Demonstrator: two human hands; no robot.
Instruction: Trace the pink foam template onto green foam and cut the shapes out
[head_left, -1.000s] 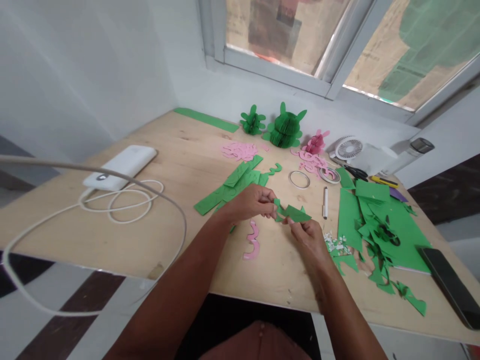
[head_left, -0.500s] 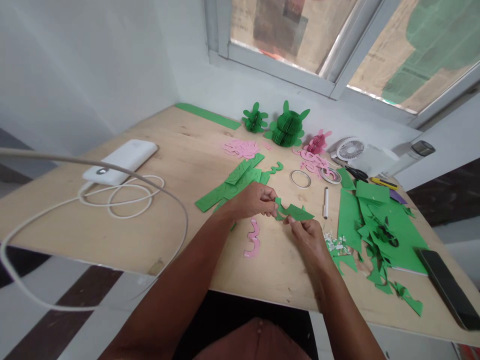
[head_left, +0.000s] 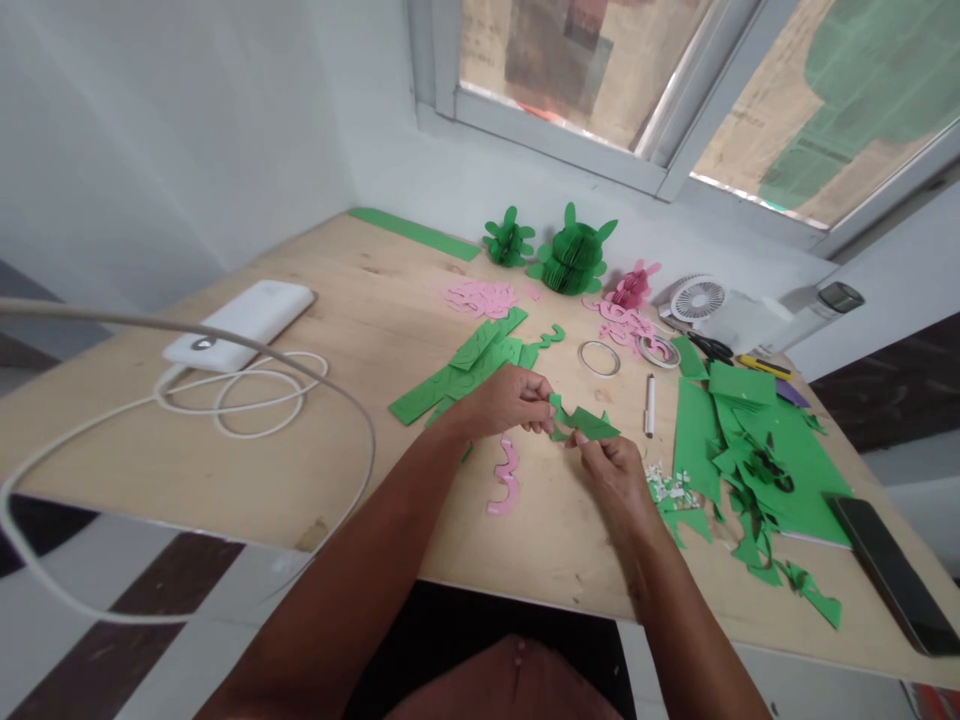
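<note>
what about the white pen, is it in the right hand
No, the white pen lies on the table while the right hand holds green paper.

The left hand [head_left: 519,402] hides part of the green strips [head_left: 439,390], and the near corners of the table [head_left: 352,310] are cut off.

- Left hand [head_left: 516,402] and right hand [head_left: 613,470], both bare
- Bare forearms [head_left: 397,550] behind them
- Dusty maroon garment [head_left: 484,690] below the hands, small button-like bumps [head_left: 519,655] near its middle
</note>
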